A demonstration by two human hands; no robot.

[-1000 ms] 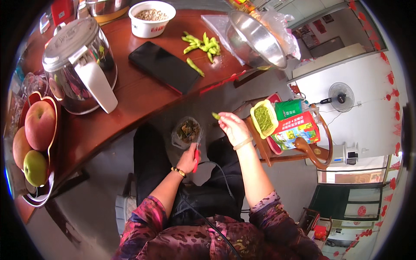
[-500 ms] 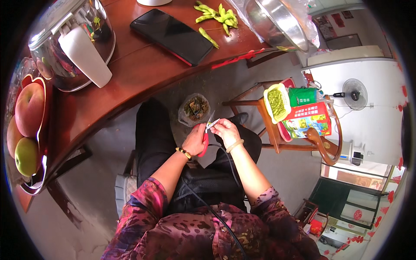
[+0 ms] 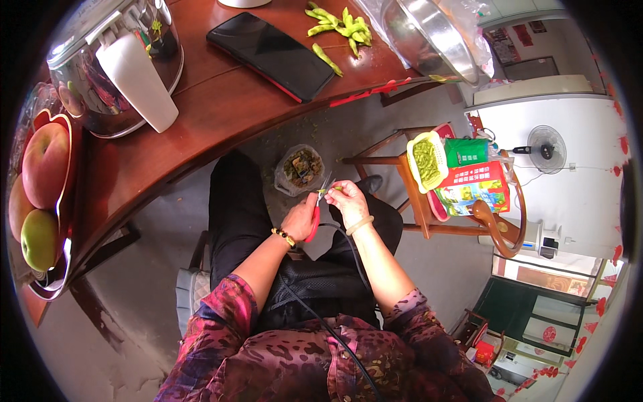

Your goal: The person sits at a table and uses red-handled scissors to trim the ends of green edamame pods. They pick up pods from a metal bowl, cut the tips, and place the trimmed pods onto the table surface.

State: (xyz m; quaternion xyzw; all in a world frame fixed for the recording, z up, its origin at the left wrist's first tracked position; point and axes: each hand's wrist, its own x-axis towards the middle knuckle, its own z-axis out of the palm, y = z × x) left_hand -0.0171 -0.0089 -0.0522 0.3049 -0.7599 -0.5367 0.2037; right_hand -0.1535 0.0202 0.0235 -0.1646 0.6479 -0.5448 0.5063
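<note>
Over my lap, my left hand (image 3: 299, 218) is wrapped round a pair of scissors with red handles (image 3: 313, 226), the blades pointing up and away from me. My right hand (image 3: 349, 203) is close beside it, its fingertips pinching a small green soybean pod (image 3: 337, 189) right at the blades. The pod is mostly hidden by the fingers. Below the hands on the floor stands a bin (image 3: 301, 169) lined with a clear bag, with scraps in it. To the right, a yellow-white basket (image 3: 442, 165) of green pods rests on a wooden chair (image 3: 416, 208).
On the red-brown table (image 3: 221, 97) are a black phone (image 3: 271, 57), loose green pods (image 3: 348, 30), a steel bowl (image 3: 435, 40), a shiny kettle-like appliance (image 3: 137, 84) with a white handle, and a fruit tray (image 3: 65, 234). Colourful bags (image 3: 475, 184) lie on the chair. A black cable (image 3: 321, 318) crosses my lap.
The scissor blades, spread apart before, are now closer together. My right hand has shifted slightly up, its fingertips still by the blades. The view has tilted a little.
</note>
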